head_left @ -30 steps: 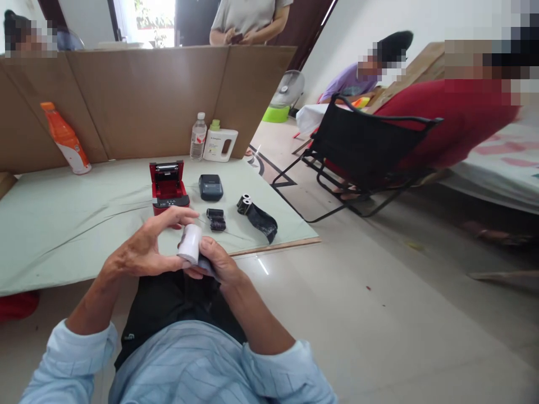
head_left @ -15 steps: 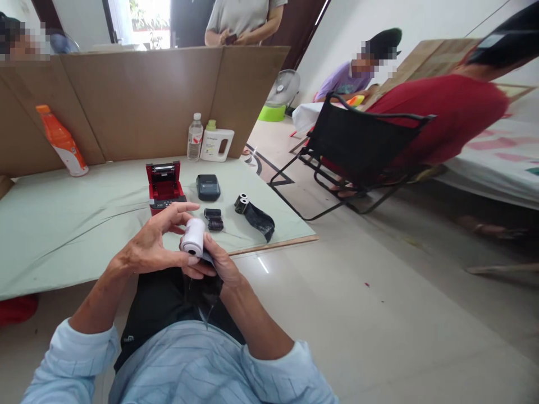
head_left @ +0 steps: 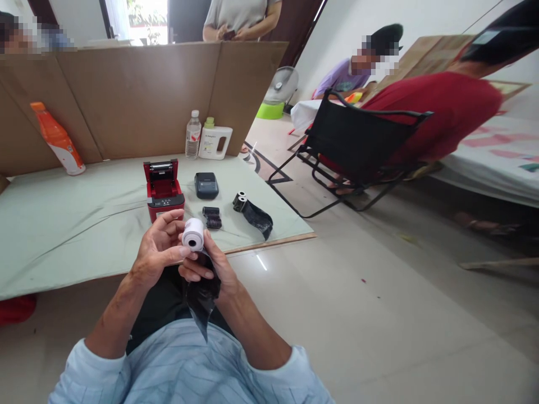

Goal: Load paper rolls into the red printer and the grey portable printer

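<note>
A white paper roll (head_left: pixel 194 231) is held between my two hands over the table's front edge, its dark core hole facing me. My left hand (head_left: pixel 162 247) curls around its left side, with the thumb at the lower end. My right hand (head_left: pixel 219 269) grips the roll's right side from below, along with a black plastic wrapper (head_left: pixel 202 300) that hangs beneath it. Just beyond my left fingers stands a red receipt printer (head_left: pixel 165 196) with its lid raised. Small dark-wrapped rolls (head_left: pixel 211 217) lie to the right of it.
A dark compact printer (head_left: pixel 206 185) and paired rolls (head_left: pixel 240 201) with a black film strip (head_left: pixel 257 219) are on the table (head_left: pixel 84 224). An orange bottle (head_left: pixel 58 138), a water bottle (head_left: pixel 193 136) and a white jug (head_left: pixel 215 140) stand before the cardboard screen (head_left: pixel 143 101). People sit at right.
The roll has tilted so its core end faces me more. My left fingers have closed in nearer to it, and more of the black wrapper shows hanging below.
</note>
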Motion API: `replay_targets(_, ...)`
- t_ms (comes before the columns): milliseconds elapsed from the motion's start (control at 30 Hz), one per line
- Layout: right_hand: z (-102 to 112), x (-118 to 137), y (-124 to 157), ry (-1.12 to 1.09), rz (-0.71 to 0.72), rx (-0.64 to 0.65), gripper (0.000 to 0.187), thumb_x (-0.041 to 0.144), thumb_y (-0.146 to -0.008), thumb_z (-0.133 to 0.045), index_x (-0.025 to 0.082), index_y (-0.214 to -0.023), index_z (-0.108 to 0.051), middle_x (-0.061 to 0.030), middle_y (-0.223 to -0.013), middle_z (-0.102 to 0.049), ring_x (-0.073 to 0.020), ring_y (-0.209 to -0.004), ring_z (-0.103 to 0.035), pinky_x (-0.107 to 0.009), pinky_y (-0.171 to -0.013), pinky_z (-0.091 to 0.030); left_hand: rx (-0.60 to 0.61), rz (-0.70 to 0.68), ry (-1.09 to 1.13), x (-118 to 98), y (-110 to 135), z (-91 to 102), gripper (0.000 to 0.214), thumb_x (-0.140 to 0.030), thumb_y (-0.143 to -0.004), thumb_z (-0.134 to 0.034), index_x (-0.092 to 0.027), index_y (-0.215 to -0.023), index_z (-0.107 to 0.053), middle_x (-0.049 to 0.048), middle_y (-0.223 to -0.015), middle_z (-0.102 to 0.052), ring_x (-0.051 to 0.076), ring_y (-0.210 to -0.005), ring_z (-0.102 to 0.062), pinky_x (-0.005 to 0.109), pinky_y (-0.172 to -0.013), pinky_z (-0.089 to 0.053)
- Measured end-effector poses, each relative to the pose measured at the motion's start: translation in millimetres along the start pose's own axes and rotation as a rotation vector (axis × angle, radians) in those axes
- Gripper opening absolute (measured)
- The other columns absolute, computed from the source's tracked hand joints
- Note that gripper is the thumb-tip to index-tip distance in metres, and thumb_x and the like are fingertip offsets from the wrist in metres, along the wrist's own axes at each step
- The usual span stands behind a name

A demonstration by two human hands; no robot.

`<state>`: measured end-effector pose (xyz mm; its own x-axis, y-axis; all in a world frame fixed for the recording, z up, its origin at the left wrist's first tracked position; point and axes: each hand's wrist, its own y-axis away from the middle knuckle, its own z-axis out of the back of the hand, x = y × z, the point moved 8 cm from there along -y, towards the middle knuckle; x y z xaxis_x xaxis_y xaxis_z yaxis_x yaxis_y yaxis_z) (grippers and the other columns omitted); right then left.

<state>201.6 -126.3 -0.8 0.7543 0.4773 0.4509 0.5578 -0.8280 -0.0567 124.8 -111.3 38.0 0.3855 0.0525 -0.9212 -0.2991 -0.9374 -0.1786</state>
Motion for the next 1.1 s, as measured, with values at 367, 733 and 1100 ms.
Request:
replay_targets(367,6.1,-8.7,7.8,0.014,0.018,-0.095,0.042,0.058,-0.092,-0.080,0.017,-0.090,-0.068,0.0110,-0.057,-0.052,-0.0010,-0.038,-0.016,-0.017,-0.042,-0.039,0.017,-0.001,0.066,16.5,2.6,3.6,0.099,-0.045,-0.054,-0.105,-0.025,-0.140,-0.058,0.0054,-0.108,-0.072,0.020,-0.086,-0.072,0.030,-0.073,-0.064)
replay_targets(733,29.1,11.2,12.7,0.312,0.253,-0.334,0.060,0.073,-0.071,-0.089,0.018,-0.072,-0.064,0.0072,-0.048,-0.047,-0.0073,-0.041,-0.036,-0.022,-0.040,-0.033,-0.373,-0.584,-0.989,-37.1,48.0,-11.7,0.032,-0.028,-0.085,-0.087,-0.023,-0.114,-0.074,0.0015,-0.094,-0.078,0.017,-0.084,-0.075,0.031,-0.083,-0.062)
replay_targets(1100,21.6,14.6,13.6,0.389,0.194,-0.232,0.055,0.068,-0.077,-0.087,0.018,-0.073,-0.066,0.0068,-0.048,-0.048,-0.0072,-0.041,-0.037,-0.022,-0.041,-0.037,-0.108,-0.302,-0.456,-13.2,20.3,10.7,0.049,-0.034,-0.080,-0.090,-0.022,-0.125,-0.073,0.0131,-0.131,-0.075,0.029,-0.123,-0.071,0.037,-0.099,-0.061)
